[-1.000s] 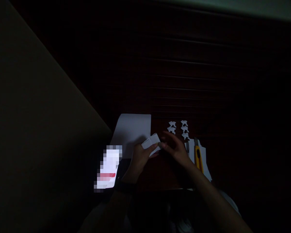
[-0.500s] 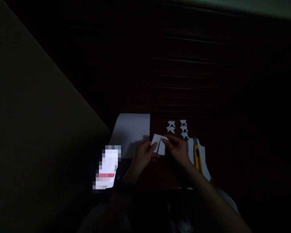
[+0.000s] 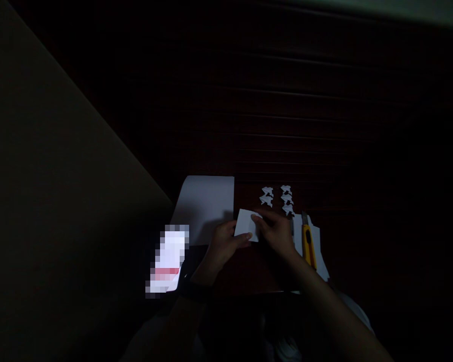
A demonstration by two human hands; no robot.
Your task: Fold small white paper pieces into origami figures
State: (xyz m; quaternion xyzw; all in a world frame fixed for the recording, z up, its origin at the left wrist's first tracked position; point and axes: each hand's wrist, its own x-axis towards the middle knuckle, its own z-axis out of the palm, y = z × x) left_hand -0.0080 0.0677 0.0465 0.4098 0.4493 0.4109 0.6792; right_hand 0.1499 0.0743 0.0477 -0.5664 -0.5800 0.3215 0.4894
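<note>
Over dark reddish tabletop, both hands pinching flat, straight-edged white paper; beyond, small jagged paper figures.

I'm standing in a dim room indoors, probably somebody's home, though which room I can't tell: there's a small dark tabletop, dark ridged panelling beyond it, a plain wall on the left, a white sheet, a yellow cutter and a glowing screen
</note>
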